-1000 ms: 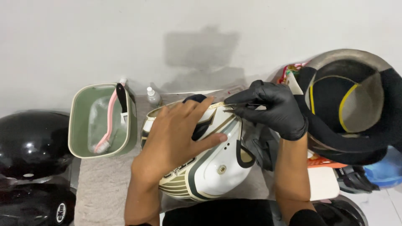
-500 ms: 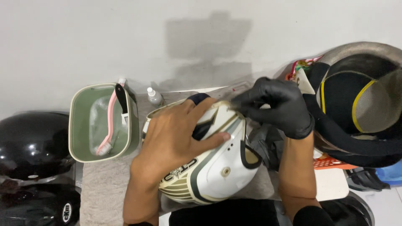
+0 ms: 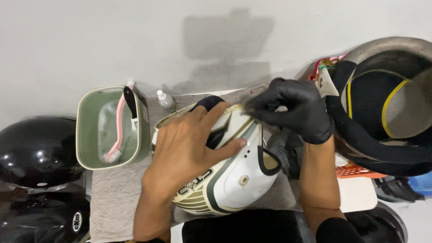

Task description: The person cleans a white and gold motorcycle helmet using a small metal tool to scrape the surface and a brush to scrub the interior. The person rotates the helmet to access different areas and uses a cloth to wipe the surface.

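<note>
The white helmet, glossy with dark green and gold stripes, lies on its side on a grey towel over the desk, its long axis running from near-left to far-right, directly under both hands. The bare left hand lies flat and spread across the shell, pressing rather than gripping, while the black-gloved right hand is nearer the far rim, fingertips pinched at the edge on something too small to make out. Left of it sits a green plastic tub with a pink brush; black helmets crowd the left.
</note>
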